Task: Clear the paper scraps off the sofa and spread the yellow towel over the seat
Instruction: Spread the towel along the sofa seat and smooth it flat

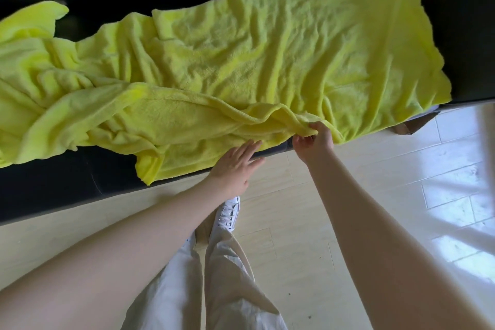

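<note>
Yellow towel (241,43) is lying across the black sofa (53,185), reaching from the left edge of the frame to the upper right. No paper scraps are showing anywhere on the seat, so clearing looks done, though the cloth could be hiding some. Spreading is only partly finished: at the left the towel is bunching in thick folds and leaving dark seat bare along the lower left, while the right part is lying flatter. Moving rightward, the left hand (233,166) is hovering at the sofa's front edge with fingers spread, the fingertips reaching the towel's hem. Just right of it, the right hand (314,142) is pinching a raised fold of the front hem. Pale floor (375,182) is filling the lower right.
</note>
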Demonstrator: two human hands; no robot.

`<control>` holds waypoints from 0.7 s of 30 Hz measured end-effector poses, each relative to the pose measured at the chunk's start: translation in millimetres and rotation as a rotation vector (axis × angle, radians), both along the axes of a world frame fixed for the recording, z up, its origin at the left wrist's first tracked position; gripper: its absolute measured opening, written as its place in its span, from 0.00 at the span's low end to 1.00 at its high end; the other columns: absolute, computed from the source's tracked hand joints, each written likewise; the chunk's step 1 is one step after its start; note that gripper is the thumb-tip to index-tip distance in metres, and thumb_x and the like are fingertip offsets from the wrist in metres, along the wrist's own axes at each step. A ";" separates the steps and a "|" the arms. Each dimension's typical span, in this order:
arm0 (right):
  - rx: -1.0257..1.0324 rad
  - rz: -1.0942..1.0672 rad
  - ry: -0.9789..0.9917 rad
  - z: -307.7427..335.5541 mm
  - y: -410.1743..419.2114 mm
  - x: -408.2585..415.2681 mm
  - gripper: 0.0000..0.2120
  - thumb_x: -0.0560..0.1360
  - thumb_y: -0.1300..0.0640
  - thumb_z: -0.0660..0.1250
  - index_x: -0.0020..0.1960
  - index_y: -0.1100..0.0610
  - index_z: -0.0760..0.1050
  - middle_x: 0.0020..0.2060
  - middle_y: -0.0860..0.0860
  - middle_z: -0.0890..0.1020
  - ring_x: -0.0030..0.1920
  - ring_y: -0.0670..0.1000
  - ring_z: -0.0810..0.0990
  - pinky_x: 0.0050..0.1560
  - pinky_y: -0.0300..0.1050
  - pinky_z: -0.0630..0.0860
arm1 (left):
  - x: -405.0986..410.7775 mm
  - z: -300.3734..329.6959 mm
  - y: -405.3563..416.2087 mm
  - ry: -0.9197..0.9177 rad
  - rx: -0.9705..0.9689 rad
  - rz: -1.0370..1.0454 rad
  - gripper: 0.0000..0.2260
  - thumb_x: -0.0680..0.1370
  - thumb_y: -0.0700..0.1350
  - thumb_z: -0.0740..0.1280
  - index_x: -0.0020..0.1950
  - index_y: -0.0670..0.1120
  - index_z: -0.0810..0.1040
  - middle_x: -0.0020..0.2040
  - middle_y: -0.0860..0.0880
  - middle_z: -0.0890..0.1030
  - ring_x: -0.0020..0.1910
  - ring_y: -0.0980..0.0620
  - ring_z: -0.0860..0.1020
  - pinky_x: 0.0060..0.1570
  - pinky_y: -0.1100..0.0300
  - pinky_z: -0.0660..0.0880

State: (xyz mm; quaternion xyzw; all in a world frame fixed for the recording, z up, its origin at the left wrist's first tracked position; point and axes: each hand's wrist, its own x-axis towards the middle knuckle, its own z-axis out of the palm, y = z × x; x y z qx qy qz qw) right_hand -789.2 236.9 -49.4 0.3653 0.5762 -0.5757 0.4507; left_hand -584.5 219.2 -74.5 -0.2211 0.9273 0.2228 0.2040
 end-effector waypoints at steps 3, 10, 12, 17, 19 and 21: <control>0.033 0.016 -0.046 2.2 5.9 -1.3 0.03 0.73 0.63 0.66 0.42 0.60 0.72 0.34 0.53 0.76 0.29 0.49 0.72 0.24 0.35 0.69 | -11.0 -5.3 9.5 -0.084 -0.004 0.074 0.31 0.78 0.44 0.61 0.78 0.46 0.51 0.79 0.45 0.43 0.78 0.46 0.46 0.75 0.50 0.49; 0.502 0.417 -0.059 -14.3 47.9 10.8 0.24 0.69 0.53 0.74 0.61 0.57 0.70 0.52 0.53 0.74 0.35 0.49 0.73 0.35 0.40 0.77 | -9.4 -2.6 16.1 0.093 0.022 0.451 0.17 0.76 0.43 0.60 0.65 0.46 0.70 0.65 0.48 0.70 0.64 0.47 0.69 0.58 0.55 0.68; 0.692 0.521 0.043 -16.0 52.4 10.4 0.33 0.70 0.51 0.73 0.68 0.61 0.63 0.63 0.58 0.70 0.54 0.56 0.75 0.56 0.49 0.75 | 0.4 3.9 7.8 0.190 0.005 0.626 0.11 0.76 0.41 0.61 0.58 0.45 0.75 0.55 0.48 0.76 0.53 0.46 0.75 0.50 0.54 0.71; 0.820 0.912 0.741 -0.9 35.4 31.3 0.29 0.73 0.58 0.63 0.71 0.60 0.59 0.67 0.59 0.63 0.65 0.60 0.64 0.63 0.52 0.63 | 30.2 21.1 -29.7 0.374 -0.217 0.682 0.06 0.73 0.37 0.63 0.49 0.41 0.73 0.43 0.46 0.75 0.42 0.45 0.74 0.40 0.53 0.70; 0.741 1.115 1.029 5.7 18.4 43.8 0.28 0.71 0.61 0.62 0.70 0.57 0.62 0.64 0.57 0.66 0.63 0.59 0.67 0.62 0.52 0.65 | 40.7 27.1 -50.5 0.368 -0.309 0.664 0.11 0.70 0.37 0.62 0.52 0.41 0.72 0.46 0.45 0.73 0.44 0.43 0.72 0.43 0.52 0.69; 0.584 1.326 1.207 9.9 -0.6 54.7 0.24 0.72 0.60 0.62 0.68 0.55 0.65 0.62 0.55 0.68 0.61 0.57 0.68 0.59 0.51 0.67 | 47.6 29.5 -69.4 0.316 -0.355 0.667 0.21 0.65 0.36 0.65 0.58 0.42 0.71 0.54 0.44 0.74 0.52 0.42 0.72 0.50 0.51 0.70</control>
